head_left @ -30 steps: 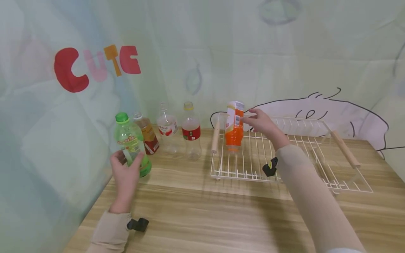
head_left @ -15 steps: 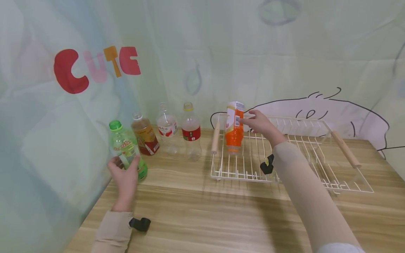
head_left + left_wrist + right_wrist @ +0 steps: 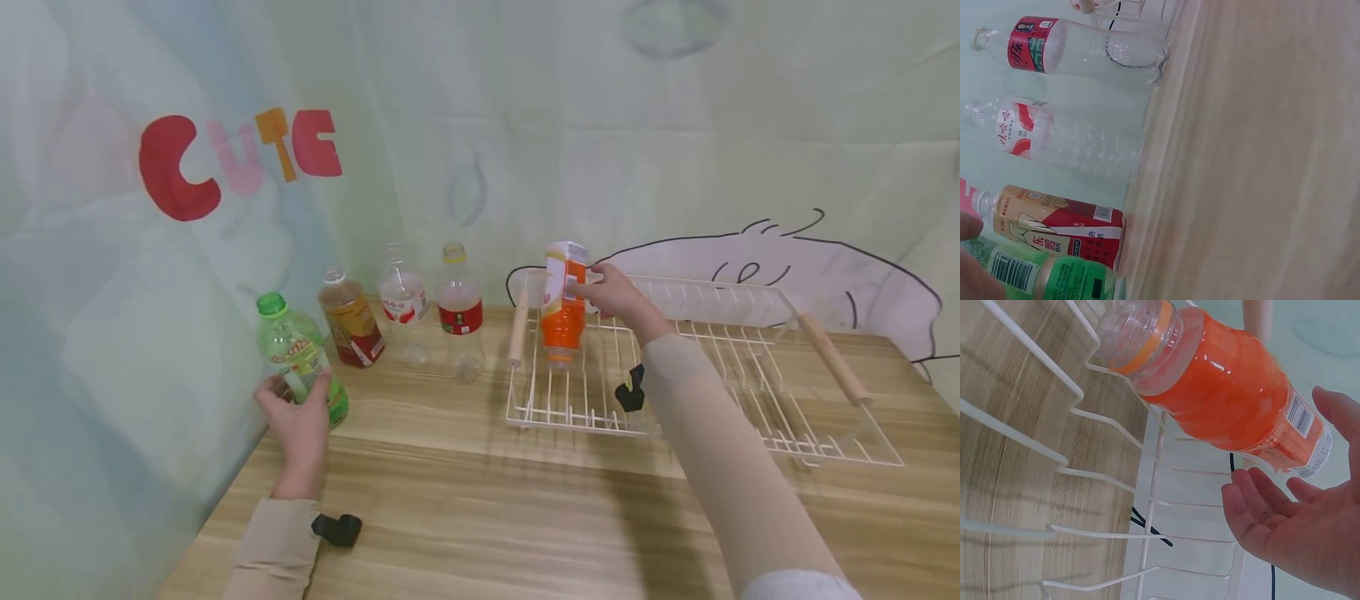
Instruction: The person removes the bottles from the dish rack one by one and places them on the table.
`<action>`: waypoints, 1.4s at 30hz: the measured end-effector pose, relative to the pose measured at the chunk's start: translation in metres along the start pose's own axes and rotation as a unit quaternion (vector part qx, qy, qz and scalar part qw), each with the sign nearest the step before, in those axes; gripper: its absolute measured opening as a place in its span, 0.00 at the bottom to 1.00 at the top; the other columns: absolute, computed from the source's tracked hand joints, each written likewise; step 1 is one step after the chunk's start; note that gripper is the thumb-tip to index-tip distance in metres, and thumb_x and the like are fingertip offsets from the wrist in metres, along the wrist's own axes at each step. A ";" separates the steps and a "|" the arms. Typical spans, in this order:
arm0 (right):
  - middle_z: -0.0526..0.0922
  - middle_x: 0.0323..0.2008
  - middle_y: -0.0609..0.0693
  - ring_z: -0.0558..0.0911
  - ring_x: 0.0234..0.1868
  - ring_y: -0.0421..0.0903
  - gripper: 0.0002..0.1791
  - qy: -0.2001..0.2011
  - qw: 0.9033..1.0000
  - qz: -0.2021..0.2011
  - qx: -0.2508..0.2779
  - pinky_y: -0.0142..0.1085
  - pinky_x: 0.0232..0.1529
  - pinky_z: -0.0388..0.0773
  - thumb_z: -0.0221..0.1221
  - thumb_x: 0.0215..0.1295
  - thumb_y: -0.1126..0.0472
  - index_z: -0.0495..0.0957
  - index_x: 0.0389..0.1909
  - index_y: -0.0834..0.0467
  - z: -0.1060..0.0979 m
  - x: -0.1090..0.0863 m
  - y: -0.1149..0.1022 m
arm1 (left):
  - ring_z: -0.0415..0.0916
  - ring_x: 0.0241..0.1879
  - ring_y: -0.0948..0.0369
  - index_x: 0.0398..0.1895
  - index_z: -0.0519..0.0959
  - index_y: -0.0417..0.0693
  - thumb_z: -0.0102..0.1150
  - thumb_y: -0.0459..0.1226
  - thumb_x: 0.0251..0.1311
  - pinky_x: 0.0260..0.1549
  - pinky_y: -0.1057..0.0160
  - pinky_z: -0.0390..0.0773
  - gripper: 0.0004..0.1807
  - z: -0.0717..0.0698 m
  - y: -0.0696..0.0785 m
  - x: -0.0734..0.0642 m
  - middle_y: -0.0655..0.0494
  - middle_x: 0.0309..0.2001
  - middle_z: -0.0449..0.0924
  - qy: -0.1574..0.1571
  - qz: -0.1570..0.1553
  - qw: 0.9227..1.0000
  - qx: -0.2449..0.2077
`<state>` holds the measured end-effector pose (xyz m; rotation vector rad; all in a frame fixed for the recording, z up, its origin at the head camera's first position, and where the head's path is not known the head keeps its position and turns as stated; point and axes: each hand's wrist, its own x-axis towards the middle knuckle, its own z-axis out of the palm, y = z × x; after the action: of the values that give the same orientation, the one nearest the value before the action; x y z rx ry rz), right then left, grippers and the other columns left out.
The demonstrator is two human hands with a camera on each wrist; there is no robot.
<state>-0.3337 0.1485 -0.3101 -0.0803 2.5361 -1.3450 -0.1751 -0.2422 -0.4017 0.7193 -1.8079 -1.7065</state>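
My left hand (image 3: pixel 295 417) grips the lower half of a green-capped, green-tinted plastic bottle (image 3: pixel 294 342), which stands at the far left of the row of bottles. In the left wrist view only the green bottle's lower label (image 3: pixel 1054 275) and part of the hand show. An orange-wrapped bottle (image 3: pixel 562 312) stands upside down in the white wire rack (image 3: pixel 585 429), its neck among the wires. Beside its raised base is my right hand (image 3: pixel 618 293), fingers loosely extended. The right wrist view shows the thumb and fingers (image 3: pixel 1250 503) spread either side of the base end.
Behind the green bottle stand a brown-and-red labelled bottle (image 3: pixel 352 325), a clear bottle with a white-and-red label (image 3: pixel 405 312) and a clear red-labelled bottle (image 3: pixel 461 321). Wooden handles (image 3: pixel 834 358) top the rack's ends. A printed curtain (image 3: pixel 465 100) hangs behind the wooden table (image 3: pixel 465 500).
My left hand has brought the green bottle lower and slightly left, away from the brown-labelled bottle. The right hand has shifted slightly beside the orange bottle, which stays in the rack.
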 end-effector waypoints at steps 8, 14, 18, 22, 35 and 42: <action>0.60 0.68 0.64 0.67 0.63 0.60 0.47 -0.011 1.000 0.020 0.015 0.52 0.62 0.69 0.56 0.66 0.45 0.42 0.74 0.62 0.004 -0.001 0.004 | 0.55 0.63 0.53 0.67 0.50 0.46 0.62 0.46 0.60 0.64 0.51 0.59 0.40 -0.001 -0.003 0.001 0.49 0.63 0.54 -0.001 0.001 1.000 -0.010; 0.62 0.66 0.63 0.68 0.61 0.60 0.47 -0.025 0.999 0.017 0.026 0.51 0.60 0.71 0.56 0.67 0.46 0.41 0.74 0.62 0.006 0.002 0.011 | 0.55 0.63 0.54 0.67 0.50 0.47 0.62 0.46 0.60 0.63 0.52 0.61 0.39 -0.001 -0.004 0.001 0.50 0.63 0.54 0.003 -0.003 1.000 -0.012; 0.64 0.65 0.62 0.70 0.59 0.58 0.46 -0.033 0.999 0.015 0.024 0.50 0.57 0.73 0.55 0.67 0.46 0.43 0.74 0.62 0.009 0.002 0.013 | 0.56 0.64 0.54 0.67 0.50 0.47 0.62 0.47 0.60 0.64 0.52 0.61 0.40 -0.001 -0.005 0.001 0.49 0.63 0.54 0.002 -0.010 1.000 -0.011; 0.63 0.65 0.62 0.70 0.60 0.58 0.45 -0.036 0.999 0.018 0.020 0.49 0.57 0.73 0.56 0.67 0.46 0.43 0.74 0.61 0.010 0.002 0.014 | 0.56 0.64 0.54 0.66 0.49 0.46 0.63 0.47 0.60 0.63 0.52 0.61 0.40 -0.002 -0.006 0.002 0.48 0.64 0.54 0.001 -0.010 1.000 -0.012; 0.62 0.65 0.63 0.70 0.60 0.59 0.46 -0.025 0.999 0.015 0.023 0.50 0.57 0.74 0.55 0.67 0.47 0.41 0.74 0.62 0.013 0.001 0.009 | 0.56 0.63 0.53 0.67 0.48 0.45 0.63 0.45 0.59 0.64 0.53 0.60 0.42 -0.003 -0.004 0.003 0.47 0.63 0.54 0.004 -0.010 1.000 -0.016; 0.63 0.65 0.63 0.71 0.59 0.60 0.46 -0.015 0.999 0.015 0.032 0.51 0.59 0.72 0.56 0.66 0.48 0.41 0.74 0.60 0.012 0.000 0.005 | 0.54 0.65 0.51 0.71 0.41 0.51 0.66 0.44 0.57 0.67 0.52 0.55 0.49 -0.004 -0.003 0.003 0.44 0.68 0.51 -0.002 -0.018 1.000 -0.005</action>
<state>-0.3307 0.1417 -0.3203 -0.0490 2.4579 -1.4024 -0.1740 -0.2473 -0.4042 0.7504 -1.7987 -1.7400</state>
